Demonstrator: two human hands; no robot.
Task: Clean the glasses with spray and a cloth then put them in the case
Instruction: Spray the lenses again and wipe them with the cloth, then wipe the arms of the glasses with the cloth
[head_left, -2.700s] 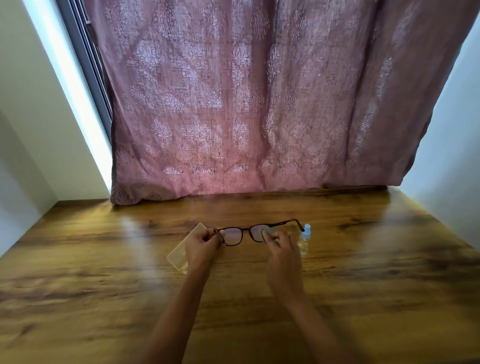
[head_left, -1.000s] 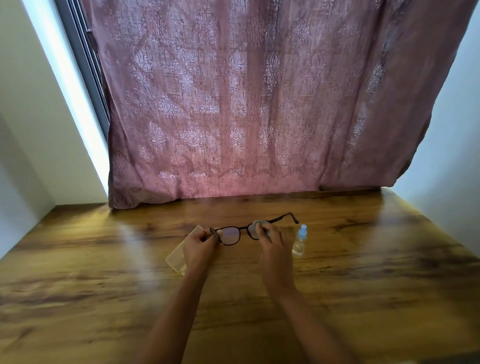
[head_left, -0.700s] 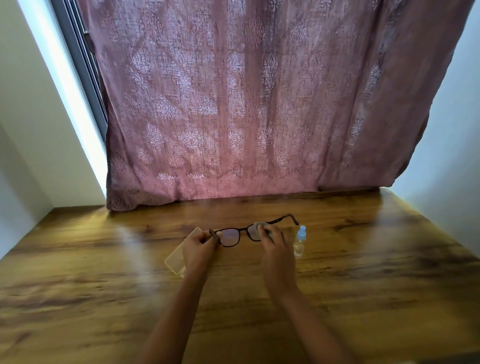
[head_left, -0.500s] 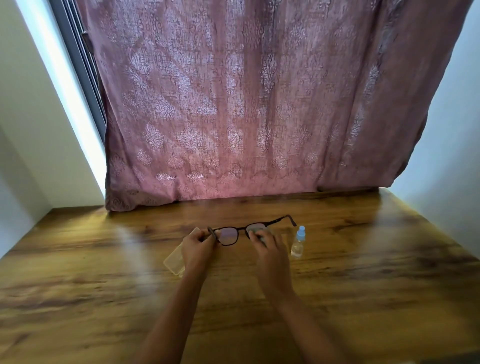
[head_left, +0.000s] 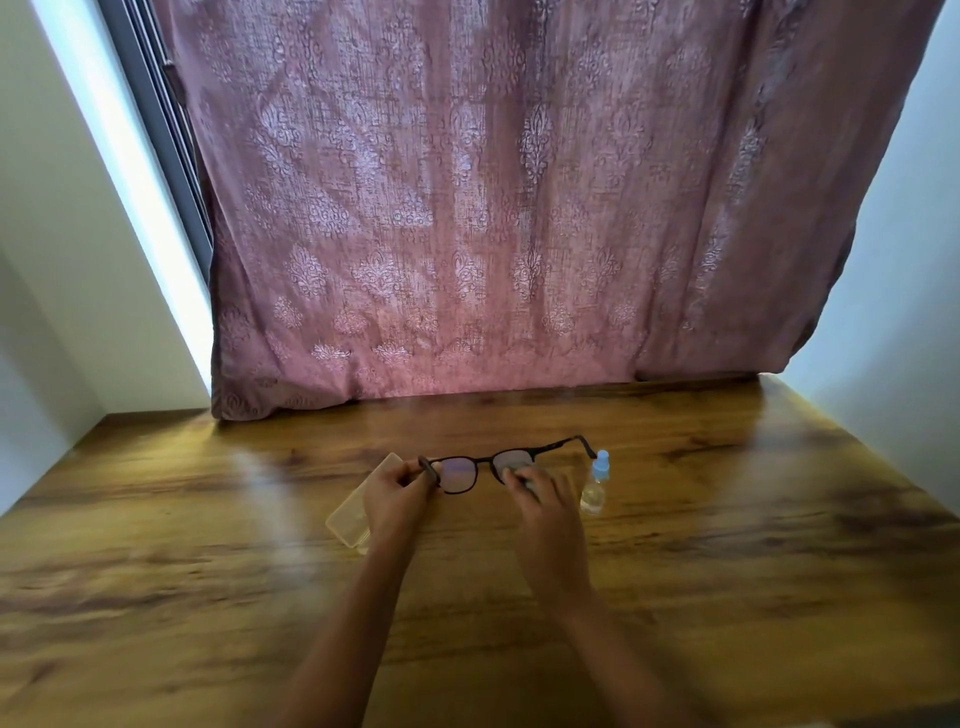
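Items I logged, in order:

- Glasses (head_left: 470, 470): dark frame, held between both hands over the middle of the surface (head_left: 727, 545), with one temple pointing far right.
- Left hand (head_left: 395, 501): fingers curled round the left end of the frame, gripping it.
- Right hand (head_left: 545, 506): fingers pinched a small grey cloth (head_left: 513, 469) against the right lens.
- Spray bottle (head_left: 596, 486): clear with a blue cap, upright, just right of the right hand.
- Case (head_left: 349, 517): translucent, lying flat to the left, partly hidden behind the left hand.
- Curtain (head_left: 493, 208): pink and patterned, at the far edge.
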